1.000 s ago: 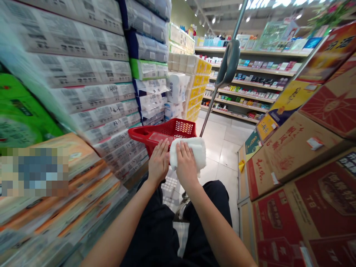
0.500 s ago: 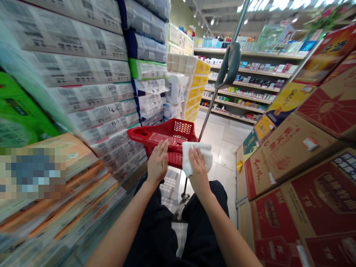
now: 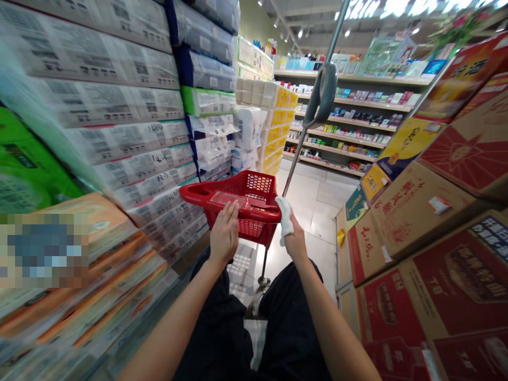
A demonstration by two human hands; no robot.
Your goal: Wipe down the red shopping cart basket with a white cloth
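Note:
A red plastic shopping cart [image 3: 194, 192] with a lattice basket stands in front of my knees. My left hand [image 3: 224, 235] lies with stretched fingers against the near side of its handle panel, beside a clear cover. At the handle's right corner, my right hand [image 3: 297, 241] holds a folded white cloth [image 3: 284, 212] pressed on the red rim. Part of the cloth hangs below the rim, and my right fingers are partly hidden behind it. A metal pole [image 3: 294, 164] with a grey loop grip [image 3: 323, 95] rises behind the cart's right side.
Wrapped paper packs [image 3: 130, 100] are stacked high on the left, with orange packs [image 3: 130, 248] lower down. Red and brown cartons [image 3: 400, 211] line the right side. Shelves of small goods [image 3: 357, 114] stand beyond the tiled floor [image 3: 305, 211].
My right hand has moved slightly right with the cloth, from the handle's top to its right corner, and turned sideways. My left hand has stayed on the handle.

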